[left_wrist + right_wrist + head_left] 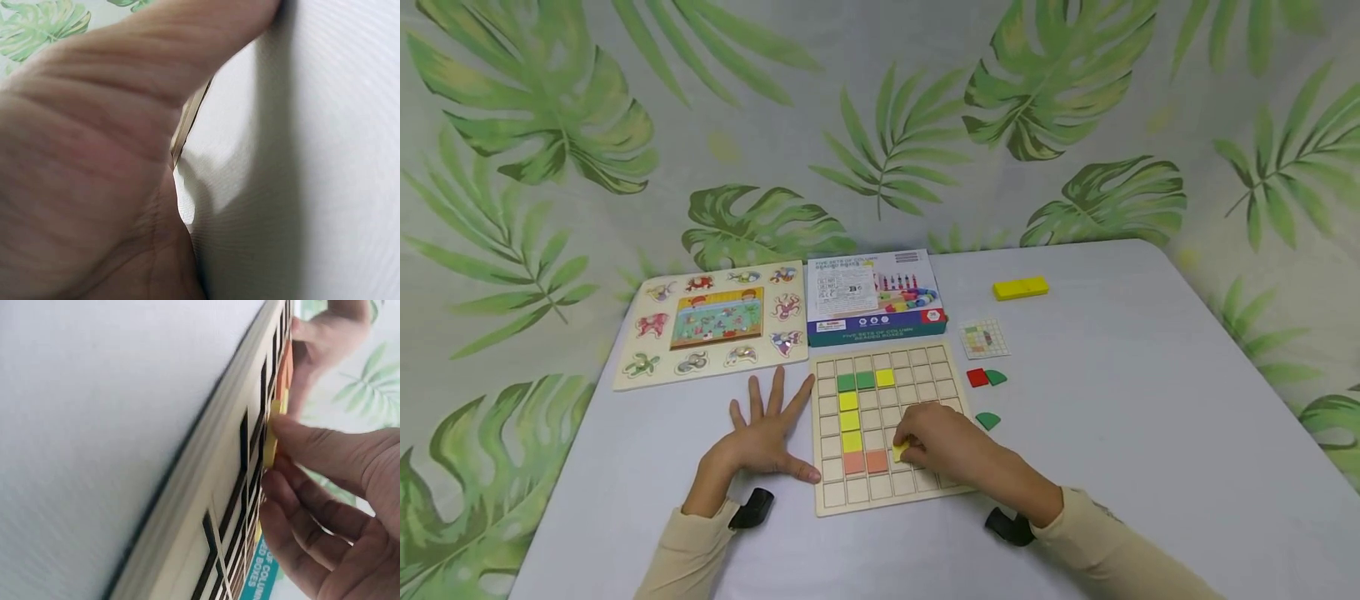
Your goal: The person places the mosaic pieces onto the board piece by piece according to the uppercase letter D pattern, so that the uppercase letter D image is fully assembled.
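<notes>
A wooden grid board (842,494) lies on the table between the hands. Green, yellow and orange square tiles sit in some of its cells; the orange tile (876,461) is in the lower row. Just right of it, the right hand (951,446) pinches a yellow square tile (900,452) between thumb and fingers. In the right wrist view that yellow tile (271,434) stands tilted against the board's surface. With fingers spread straight, the left hand (763,442) rests at the board's left edge, its thumb touching the rim. Only its palm (81,162) shows large in the left wrist view.
Right of the board lie a pattern card (986,339), a red square tile (977,377) and two green quarter-round tiles (988,421). A yellow block (1020,288) lies farther back. Behind the board are a sea-animal puzzle (647,379) and a bead box (876,300).
</notes>
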A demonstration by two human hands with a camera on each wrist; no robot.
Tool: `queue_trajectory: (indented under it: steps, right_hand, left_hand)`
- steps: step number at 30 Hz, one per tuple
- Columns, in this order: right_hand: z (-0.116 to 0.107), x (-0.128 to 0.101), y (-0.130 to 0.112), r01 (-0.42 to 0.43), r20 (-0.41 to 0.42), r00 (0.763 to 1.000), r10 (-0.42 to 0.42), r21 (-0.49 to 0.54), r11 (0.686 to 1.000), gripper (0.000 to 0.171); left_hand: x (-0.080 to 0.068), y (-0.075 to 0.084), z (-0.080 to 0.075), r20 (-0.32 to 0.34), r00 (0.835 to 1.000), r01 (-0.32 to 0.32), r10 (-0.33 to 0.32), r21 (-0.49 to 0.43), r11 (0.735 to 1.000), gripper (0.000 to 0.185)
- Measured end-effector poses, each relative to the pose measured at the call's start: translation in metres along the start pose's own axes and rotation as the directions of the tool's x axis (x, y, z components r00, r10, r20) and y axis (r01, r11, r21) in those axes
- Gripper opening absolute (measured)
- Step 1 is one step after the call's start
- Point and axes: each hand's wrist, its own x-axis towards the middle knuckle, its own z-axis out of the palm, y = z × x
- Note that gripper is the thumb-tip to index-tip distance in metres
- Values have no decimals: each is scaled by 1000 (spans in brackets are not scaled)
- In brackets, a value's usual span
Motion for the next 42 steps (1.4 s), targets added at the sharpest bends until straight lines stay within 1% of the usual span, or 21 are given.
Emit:
queue_trajectory:
  steps: [4,7,9,12,15,18,21,24,28,31,34,37,40,42]
  right_hand:
    - [3,1,-3,8,33,999,-7,-15,1000,8]
    - [4,1,-3,13,43,999,-12,-29,999,7]
    - [3,0,-2,30,56,998,-27,-43,999,7]
    - [0,-3,2,60,87,995,-55,-51,997,11]
    - [-3,-7,7,75,115,991,-70,-44,996,19]
    - [-7,-12,13,71,109,992,-70,-12,997,22]
    - [-14,-17,23,43,70,997,-45,28,999,19]
    - [-23,-25,39,-7,15,1000,7,33,999,19]
    - [-35,-35,61,-111,-28,993,111,-9,994,26]
    - [-43,-40,74,-172,-39,985,170,-44,984,29]
    - [-47,-42,83,-181,-31,983,179,-66,981,29]
    - [-47,-43,88,-153,-25,988,152,-59,986,29]
    - [-46,-43,90,-126,-23,992,125,-47,991,23]
    - [-46,-44,92,-134,-21,991,134,-45,990,20]
  left_hand:
    - [-1,1,0,4,1000,-1,1,-1,1000,142]
    - [-1,0,0,-1,1000,0,0,1,1000,143]
    - [-1,0,0,-4,1000,1,-1,3,1000,143]
    - [-1,0,0,-8,1000,1,-1,4,1000,143]
    - [-1,0,0,-10,1000,4,-4,5,1000,143]
    - [0,0,0,-9,1000,4,-4,6,1000,143]
    - [0,-1,1,-7,1000,2,-2,13,1000,143]
    - [1,-1,2,-5,1000,3,-3,21,1000,142]
    - [1,0,1,-2,1000,12,-12,21,1000,142]
    - [1,0,1,-1,1000,17,-17,20,1000,142]
    - [1,-2,2,0,1000,21,-21,28,999,143]
    - [1,-3,2,-2,1000,20,-20,28,999,143]
    - [2,-2,2,0,1000,12,-12,18,1000,142]
    - [2,-2,2,5,1000,6,-6,11,1000,142]
